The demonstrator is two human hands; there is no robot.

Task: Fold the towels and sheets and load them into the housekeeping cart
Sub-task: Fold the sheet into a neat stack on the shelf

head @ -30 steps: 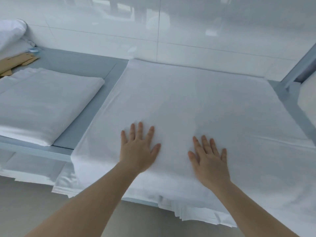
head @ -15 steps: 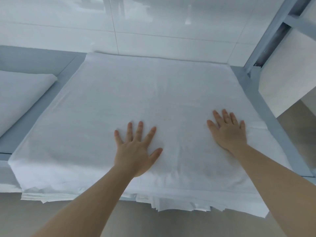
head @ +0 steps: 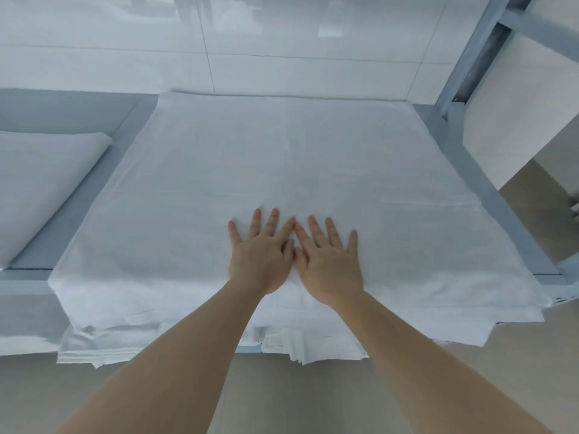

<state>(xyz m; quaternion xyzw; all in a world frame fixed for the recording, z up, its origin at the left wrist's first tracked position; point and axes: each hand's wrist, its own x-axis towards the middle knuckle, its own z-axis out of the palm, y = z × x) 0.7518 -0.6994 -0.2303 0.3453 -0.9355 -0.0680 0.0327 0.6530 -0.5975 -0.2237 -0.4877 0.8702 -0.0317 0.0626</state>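
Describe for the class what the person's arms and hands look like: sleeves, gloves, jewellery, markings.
Both forearms are bare as far as the picture shows; no sleeve reaches into view. The left hand and the right hand wear no gloves. No ring, watch, bracelet or marking shows on either. The fingernails look short and unpainted.

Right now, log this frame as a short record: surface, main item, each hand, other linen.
surface: grey metal shelf against a white tiled wall
main item: white sheet spread flat, near edge overhanging the shelf front
left hand: flat on the sheet, fingers spread
right hand: flat on the sheet, beside the left, index fingertips touching
other linen: folded white stack at left
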